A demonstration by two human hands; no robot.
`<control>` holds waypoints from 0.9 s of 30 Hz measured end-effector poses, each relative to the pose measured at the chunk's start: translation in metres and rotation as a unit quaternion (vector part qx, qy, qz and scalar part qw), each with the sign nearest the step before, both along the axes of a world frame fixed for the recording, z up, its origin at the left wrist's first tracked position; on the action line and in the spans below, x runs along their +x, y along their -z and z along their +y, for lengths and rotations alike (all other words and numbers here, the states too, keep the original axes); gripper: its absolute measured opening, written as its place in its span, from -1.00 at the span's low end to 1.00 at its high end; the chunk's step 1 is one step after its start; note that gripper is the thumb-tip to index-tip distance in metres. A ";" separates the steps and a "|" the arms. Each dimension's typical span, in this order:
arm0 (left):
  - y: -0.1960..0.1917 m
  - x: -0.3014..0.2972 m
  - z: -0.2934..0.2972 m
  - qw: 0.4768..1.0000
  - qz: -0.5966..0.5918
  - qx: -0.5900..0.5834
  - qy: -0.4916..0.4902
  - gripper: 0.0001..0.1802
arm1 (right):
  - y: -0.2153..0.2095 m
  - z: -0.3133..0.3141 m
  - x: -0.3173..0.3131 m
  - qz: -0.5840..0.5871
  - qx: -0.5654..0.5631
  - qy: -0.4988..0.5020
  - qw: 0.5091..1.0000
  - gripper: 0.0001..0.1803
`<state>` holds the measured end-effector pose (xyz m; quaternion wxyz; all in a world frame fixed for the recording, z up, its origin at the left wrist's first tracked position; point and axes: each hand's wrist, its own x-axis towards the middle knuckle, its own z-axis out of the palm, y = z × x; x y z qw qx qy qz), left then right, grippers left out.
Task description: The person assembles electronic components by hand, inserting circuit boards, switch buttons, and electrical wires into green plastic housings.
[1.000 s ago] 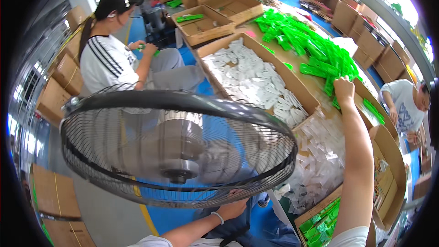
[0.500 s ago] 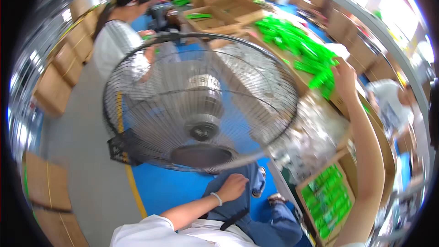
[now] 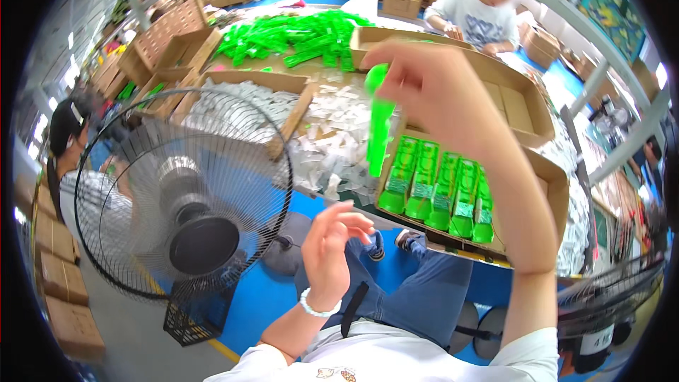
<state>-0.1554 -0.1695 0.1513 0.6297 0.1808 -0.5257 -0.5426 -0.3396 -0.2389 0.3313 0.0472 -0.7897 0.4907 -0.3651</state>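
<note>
The right hand (image 3: pixel 424 88) is pinching a long green plastic piece (image 3: pixel 380 127) at its upper end, the thumb and fingers closing on it while the rest is hanging nearly upright. Half a second earlier this hand was reaching to the green heap (image 3: pixel 297 35); it is now holding the piece well apart from that heap, so the picking-up, as judged here, is giving way to handling. The piece is appearing between the scattered clear and white plastic pieces (image 3: pixel 339 127) and the cardboard box (image 3: pixel 553 184), where rows of green pieces (image 3: pixel 442 187) are lying side by side; its height above the table is remaining unclear. The left hand (image 3: pixel 331 240), previously resting on the lap, is now rising before the body with fingers spreading loosely and slightly curling, holding nothing visible; both hands are thus becoming available to the work. The black fan (image 3: pixel 204 244) is standing to the left.
</note>
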 end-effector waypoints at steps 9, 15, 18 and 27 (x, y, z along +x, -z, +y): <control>0.014 -0.015 0.014 0.818 0.176 0.396 0.379 -0.35 | 0.123 0.158 0.024 0.087 -0.039 -0.077 0.992 -0.55; 0.028 -0.013 0.005 0.855 0.114 0.352 0.364 -0.44 | 0.128 0.152 -0.004 -0.029 0.032 -0.137 0.990 -0.61; 0.039 -0.012 0.003 0.848 0.139 0.316 0.402 -0.41 | 0.099 0.120 -0.030 -0.100 -0.055 -0.012 0.993 -0.69; 0.106 0.013 0.022 0.779 0.084 0.444 0.435 -0.38 | 0.071 -0.073 -0.162 0.091 -0.011 0.250 0.964 -0.82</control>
